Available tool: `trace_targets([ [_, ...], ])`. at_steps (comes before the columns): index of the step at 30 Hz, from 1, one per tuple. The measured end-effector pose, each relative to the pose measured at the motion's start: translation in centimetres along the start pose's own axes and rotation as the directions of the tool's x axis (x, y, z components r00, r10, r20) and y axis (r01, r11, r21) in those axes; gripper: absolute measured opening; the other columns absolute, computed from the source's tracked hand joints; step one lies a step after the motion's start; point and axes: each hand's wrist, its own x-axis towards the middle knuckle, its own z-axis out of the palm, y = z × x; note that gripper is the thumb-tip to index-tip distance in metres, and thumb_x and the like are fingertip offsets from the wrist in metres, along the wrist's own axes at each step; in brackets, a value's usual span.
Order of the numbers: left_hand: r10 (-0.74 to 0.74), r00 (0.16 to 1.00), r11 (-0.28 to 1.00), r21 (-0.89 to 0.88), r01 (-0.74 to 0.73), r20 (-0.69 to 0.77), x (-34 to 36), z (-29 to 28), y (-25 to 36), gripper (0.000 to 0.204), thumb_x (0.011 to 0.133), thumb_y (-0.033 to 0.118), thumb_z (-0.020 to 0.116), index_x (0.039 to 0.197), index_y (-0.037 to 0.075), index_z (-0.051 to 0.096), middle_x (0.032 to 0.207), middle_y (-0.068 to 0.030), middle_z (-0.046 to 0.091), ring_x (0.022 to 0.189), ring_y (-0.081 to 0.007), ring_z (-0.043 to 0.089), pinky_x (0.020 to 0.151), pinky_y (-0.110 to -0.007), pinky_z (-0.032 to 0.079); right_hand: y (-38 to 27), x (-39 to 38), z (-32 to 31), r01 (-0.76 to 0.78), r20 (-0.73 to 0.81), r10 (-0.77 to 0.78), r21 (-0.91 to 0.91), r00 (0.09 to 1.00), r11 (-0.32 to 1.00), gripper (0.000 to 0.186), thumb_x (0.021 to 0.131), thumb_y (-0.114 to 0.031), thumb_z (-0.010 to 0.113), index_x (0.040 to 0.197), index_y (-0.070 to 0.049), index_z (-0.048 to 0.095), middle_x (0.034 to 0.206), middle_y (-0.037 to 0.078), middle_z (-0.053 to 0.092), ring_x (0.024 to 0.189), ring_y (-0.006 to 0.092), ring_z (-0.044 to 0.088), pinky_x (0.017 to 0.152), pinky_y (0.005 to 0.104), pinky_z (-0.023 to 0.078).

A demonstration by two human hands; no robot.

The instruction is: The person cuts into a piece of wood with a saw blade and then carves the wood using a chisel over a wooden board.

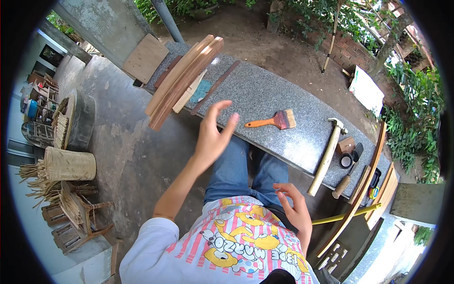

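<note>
My left hand (215,137) hovers at the near edge of a speckled grey stone slab (246,90). Its thumb and fingers are spread, with nothing between them. Just to the right of it, a paintbrush (283,119) lies flat, its orange handle toward that hand and its pale bristles to the right. Low over my lap, my right hand (296,210) is held with thumb and fingers apart, holding nothing. The nearest tool to it is a claw hammer (327,156), whose wooden handle sticks out past the slab's near edge.
Long wooden boards (184,83) and a thin dark strip (216,87) lie at the slab's left. On the right are a tape roll (345,161), a wooden-handled tool (341,186), long wood strips (362,187) and a yellow stick (343,217). A round bin (71,164) stands far left.
</note>
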Motion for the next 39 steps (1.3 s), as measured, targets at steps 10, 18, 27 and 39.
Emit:
trace_targets([
  [10,0.03,0.992,0.722,0.688,0.064,-0.123,4.3,-5.7,-20.9,0.035,0.092,0.015,0.06,0.121,-0.003,0.053,0.123,-0.0213,0.056,0.117,-0.0394,0.052,0.098,-0.047,0.044,-0.6,0.2,0.1,-0.028,0.034,0.031,-0.083,0.999,0.996,0.023,0.099,-0.013,0.056,0.117,0.0,0.062,0.114,0.015,0.067,0.1,0.0261,0.065,0.087,0.0349,0.05],
  [18,0.077,0.997,0.523,0.852,-0.031,-0.011,7.7,-4.0,-21.8,0.035,0.092,0.015,0.061,0.122,-0.002,0.055,0.126,-0.017,0.054,0.114,-0.0367,0.054,0.092,-0.046,0.048,-0.3,-0.2,0.1,0.025,0.034,-0.021,-0.101,0.999,0.995,0.026,0.096,-0.013,0.059,0.119,0.0,0.061,0.112,0.016,0.064,0.099,0.0288,0.065,0.086,0.0374,0.05],
  [27,0.115,0.991,0.563,0.817,-0.126,0.074,8.6,-4.1,-22.3,0.022,0.095,0.009,0.056,0.113,-0.003,0.063,0.109,-0.0167,0.061,0.103,-0.037,0.059,0.086,-0.046,0.049,0.1,-0.4,-0.5,-0.016,-0.002,0.016,-0.095,1.0,0.995,0.026,0.099,-0.013,0.056,0.121,-0.001,0.061,0.108,0.016,0.065,0.1,0.0289,0.065,0.087,0.0384,0.051],
  [39,0.252,0.967,0.7,0.681,-0.216,0.049,8.3,-4.9,-22.7,0.022,0.097,0.011,0.057,0.109,-0.003,0.07,0.101,-0.0206,0.07,0.093,-0.0374,0.067,0.081,-0.042,0.052,1.2,-0.9,-0.4,0.007,0.003,-0.007,-0.117,1.0,0.993,0.03,0.1,-0.019,0.055,0.124,0.0,0.058,0.114,0.019,0.062,0.102,0.0327,0.065,0.086,0.0381,0.051],
])
